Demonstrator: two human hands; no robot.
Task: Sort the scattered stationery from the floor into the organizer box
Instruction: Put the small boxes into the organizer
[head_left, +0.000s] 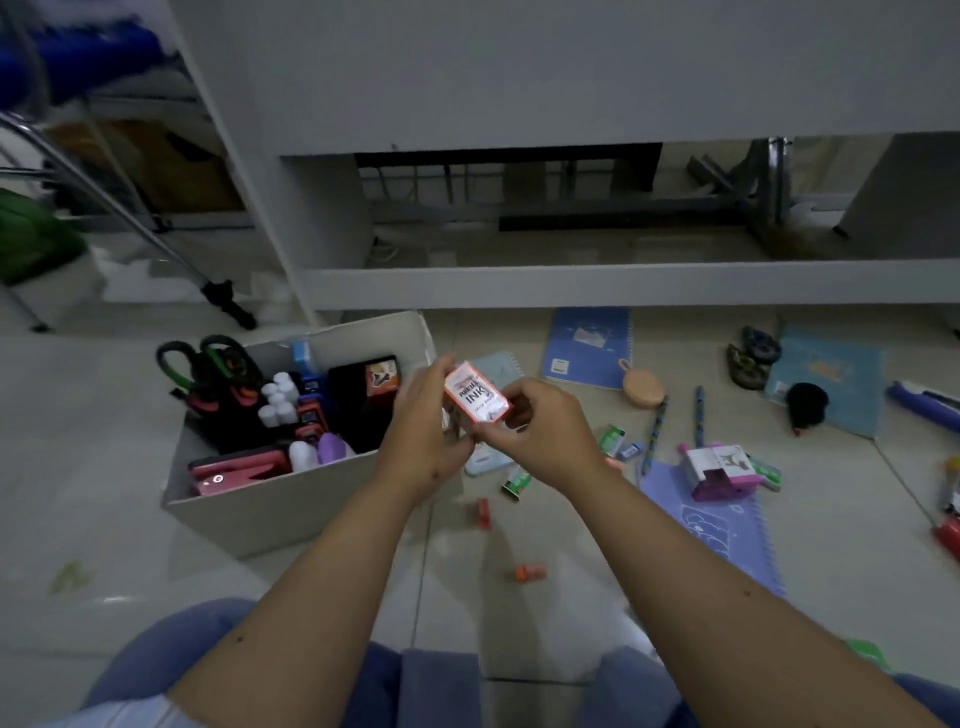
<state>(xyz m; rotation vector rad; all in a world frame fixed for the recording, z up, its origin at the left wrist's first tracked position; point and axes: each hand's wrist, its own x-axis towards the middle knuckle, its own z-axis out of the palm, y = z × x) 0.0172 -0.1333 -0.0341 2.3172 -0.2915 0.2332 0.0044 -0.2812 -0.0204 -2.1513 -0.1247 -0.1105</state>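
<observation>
Two hands meet over the tiled floor (519, 530), both holding a small orange-and-white ink box (477, 394) aloft, just beside the right-hand wall of the cardboard organizer box (270, 506). The left hand (423, 431) has its fingers curled round the packet's near side, while the right hand (540, 431) pinches its lower end between thumb and fingertips. At nine o'clock from the hands, the organizer is already crowded with scissors (208, 364), white bottles (278, 402) and a pink stapler (239, 470). From one to four o'clock, notebooks (587, 345), pencils (698, 415) and a pink sharpener (719, 470) lie scattered. With free space in the organizer looking tight, the packet could catch on the wall or perch on the items inside and tip back out.
</observation>
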